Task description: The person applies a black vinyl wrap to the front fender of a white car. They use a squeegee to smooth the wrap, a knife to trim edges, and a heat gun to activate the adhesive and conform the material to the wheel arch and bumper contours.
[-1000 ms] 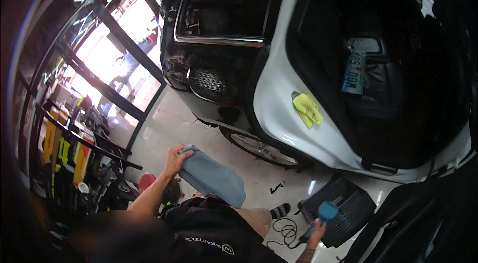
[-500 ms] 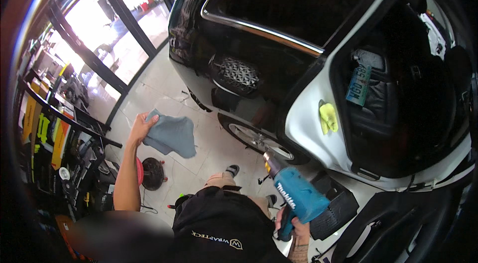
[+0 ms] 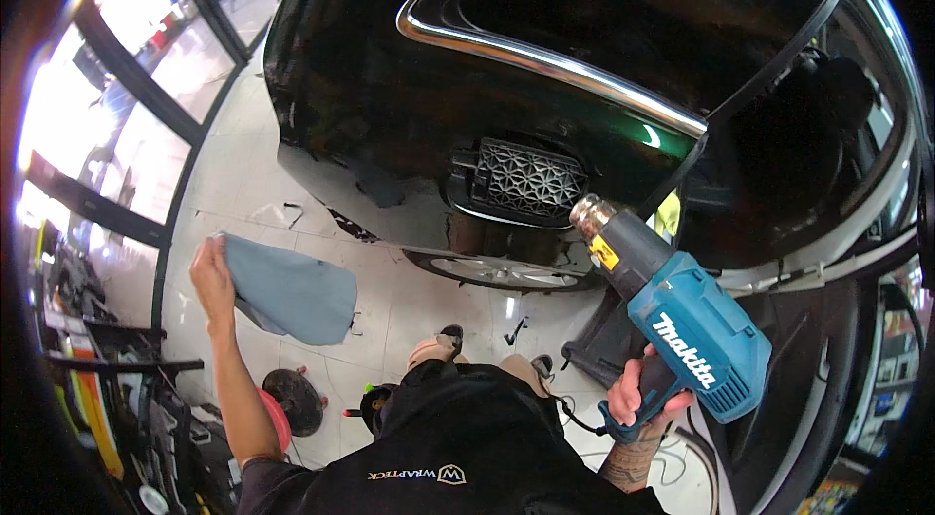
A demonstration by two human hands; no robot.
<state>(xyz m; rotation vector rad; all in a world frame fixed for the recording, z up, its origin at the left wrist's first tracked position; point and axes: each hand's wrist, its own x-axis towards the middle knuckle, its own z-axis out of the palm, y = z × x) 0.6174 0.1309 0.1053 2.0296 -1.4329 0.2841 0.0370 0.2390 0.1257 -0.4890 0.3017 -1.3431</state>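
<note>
My left hand [image 3: 212, 276] pinches a grey-blue cloth [image 3: 297, 291] by its edge, and the cloth hangs out to the right above the floor. In my right hand [image 3: 638, 396] is a teal and black heat gun [image 3: 696, 335], gripped round its handle. Its metal nozzle [image 3: 592, 215] points up and left, toward the dark car's side panel [image 3: 380, 125]. Beside the nozzle in the picture is a patterned metallic grille insert [image 3: 531, 179] in the panel; I cannot tell the gap between them.
Chrome trim [image 3: 555, 72] edges the rear side window. Below the panel shows a wheel [image 3: 497, 271]. An open door [image 3: 794, 369] stands at right, near a yellow-green cloth [image 3: 668, 215]. A round stool [image 3: 292, 402] and a cluttered rack [image 3: 107, 408] are at left, by glass doors [image 3: 136, 76].
I have come closer to the rear side panel. The heat gun has risen toward the grille insert, and the grey-blue cloth has swung out further left with my left hand.
</note>
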